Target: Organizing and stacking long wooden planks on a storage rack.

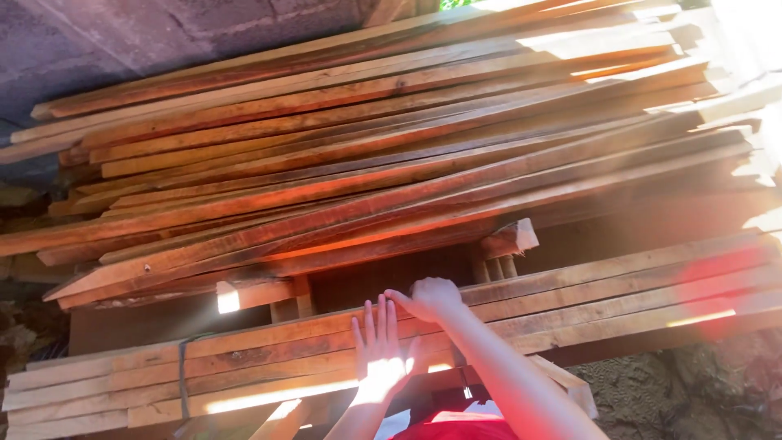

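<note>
A big stack of long reddish-brown wooden planks (391,155) fills the view, lying roughly level and tilted up to the right. Below it runs a lower bundle of planks (269,358), tied with a dark strap at its left part. My left hand (379,350) lies flat, fingers spread, against the lower bundle's face. My right hand (432,299) is curled over the top edge of that same bundle, fingers hooked on the uppermost plank. Both forearms rise from the bottom middle of the view.
A grey block wall (122,41) stands behind the stack at top left. Short wooden spacer blocks (505,244) sit between the upper stack and lower bundle. Rough dirt (692,383) shows at bottom right. Bright sun glare washes out the right side.
</note>
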